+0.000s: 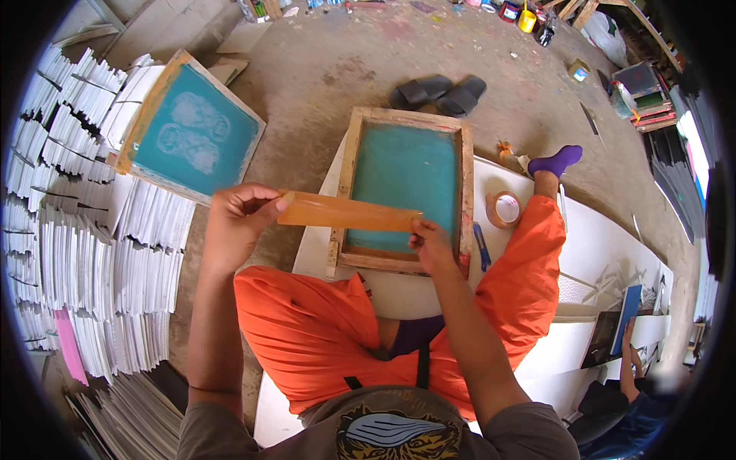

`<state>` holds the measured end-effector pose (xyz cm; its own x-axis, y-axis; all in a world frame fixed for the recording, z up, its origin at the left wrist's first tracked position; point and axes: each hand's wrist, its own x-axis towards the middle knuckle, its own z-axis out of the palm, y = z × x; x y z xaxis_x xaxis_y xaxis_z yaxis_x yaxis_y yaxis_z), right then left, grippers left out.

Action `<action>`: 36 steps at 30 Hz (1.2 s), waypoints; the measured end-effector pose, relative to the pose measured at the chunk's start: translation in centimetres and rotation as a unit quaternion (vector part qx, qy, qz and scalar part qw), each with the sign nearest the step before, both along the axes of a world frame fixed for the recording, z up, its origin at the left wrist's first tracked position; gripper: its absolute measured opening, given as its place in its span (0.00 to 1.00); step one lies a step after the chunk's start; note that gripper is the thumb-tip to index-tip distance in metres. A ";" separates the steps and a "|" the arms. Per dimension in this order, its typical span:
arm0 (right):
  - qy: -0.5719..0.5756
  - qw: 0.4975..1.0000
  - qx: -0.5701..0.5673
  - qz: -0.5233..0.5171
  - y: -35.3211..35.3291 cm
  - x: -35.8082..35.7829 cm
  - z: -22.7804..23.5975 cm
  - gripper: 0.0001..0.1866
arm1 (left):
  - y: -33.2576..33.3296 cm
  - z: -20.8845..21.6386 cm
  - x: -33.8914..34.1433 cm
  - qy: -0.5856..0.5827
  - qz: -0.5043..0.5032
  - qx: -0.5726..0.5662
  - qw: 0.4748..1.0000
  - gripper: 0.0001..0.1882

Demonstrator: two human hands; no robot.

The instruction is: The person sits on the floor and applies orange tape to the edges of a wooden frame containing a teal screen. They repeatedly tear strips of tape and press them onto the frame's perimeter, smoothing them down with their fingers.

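Observation:
A strip of brown packing tape (345, 214) is stretched between my two hands, above a wooden-framed printing screen (406, 165) with teal mesh. My left hand (244, 218) pinches the strip's left end between thumb and fingers. At the other end, the fingertips of my right hand (431, 244) grip the tape. The screen lies in front of my crossed-open legs on a white board (314, 253). Right of its frame are a roll of brown tape (504, 208) and a blue cutter knife (481, 245).
Another teal screen (188, 130) with pale printed shapes leans at the left against stacks of bundled paper (92, 253). Black slippers (438, 93) lie beyond the frame. A co-worker's arm (629, 368) holds a blue panel (625, 318) at the lower right. Paint containers (527, 19) stand far back.

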<state>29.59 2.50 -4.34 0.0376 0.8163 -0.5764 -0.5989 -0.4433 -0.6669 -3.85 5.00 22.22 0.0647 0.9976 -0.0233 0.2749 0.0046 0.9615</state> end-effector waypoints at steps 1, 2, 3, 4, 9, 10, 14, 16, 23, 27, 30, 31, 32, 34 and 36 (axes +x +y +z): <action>-0.037 0.999 0.001 -0.009 -0.2 1.5 0.4 0.09 | 0.0 -1.0 -0.1 0.012 0.006 -0.015 1.000 0.07; -0.074 0.997 0.001 -0.017 -0.5 2.8 1.2 0.09 | 0.0 -2.2 -0.3 0.026 0.013 -0.030 0.999 0.07; -0.111 0.994 0.001 -0.025 -0.7 4.1 2.0 0.08 | 0.2 -3.9 -0.4 0.038 0.019 -0.045 0.998 0.09; -0.138 0.990 -0.001 -0.025 -1.1 5.9 2.5 0.09 | 0.3 -5.7 0.0 0.052 0.018 -0.047 0.997 0.10; -0.235 0.971 0.021 -0.038 -2.8 9.8 4.9 0.08 | 0.3 -13.3 1.9 0.102 0.015 -0.094 0.990 0.11; -0.261 0.964 0.016 -0.036 -3.2 10.4 4.7 0.08 | 0.3 -15.2 2.4 0.103 0.011 -0.100 0.990 0.11; -0.350 0.937 0.012 -0.009 -4.9 12.1 2.6 0.09 | 0.2 -20.1 3.5 0.105 0.001 -0.134 0.985 0.12; -0.370 0.929 0.005 0.001 -5.6 12.2 1.7 0.09 | 0.2 -21.7 3.8 0.101 0.001 -0.149 0.984 0.12; -0.428 0.903 -0.035 0.033 -6.8 11.0 -0.5 0.13 | -0.1 -23.2 3.9 0.121 0.007 -0.183 0.976 0.13; -0.474 0.878 -0.017 0.058 -6.7 10.4 -0.2 0.17 | -0.7 -23.6 3.4 0.120 0.011 -0.210 0.970 0.13; -0.513 0.857 0.030 0.042 -6.4 9.5 1.5 0.14 | -0.6 -23.2 3.7 0.154 0.016 -0.214 0.965 0.13; -0.515 0.854 0.041 0.058 -6.4 9.7 1.6 0.12 | -0.5 -22.9 3.9 0.172 0.016 -0.212 0.962 0.13; -0.516 0.852 0.051 0.074 -6.5 9.8 1.6 0.10 | -0.4 -22.8 4.0 0.176 0.012 -0.213 0.961 0.13; -0.547 0.825 0.098 0.104 -6.5 10.2 1.3 0.08 | -0.4 -22.7 4.1 0.183 0.005 -0.215 0.959 0.13; -0.602 0.769 0.170 0.132 -6.6 10.8 0.8 0.07 | -0.3 -22.6 4.3 0.196 0.002 -0.212 0.957 0.13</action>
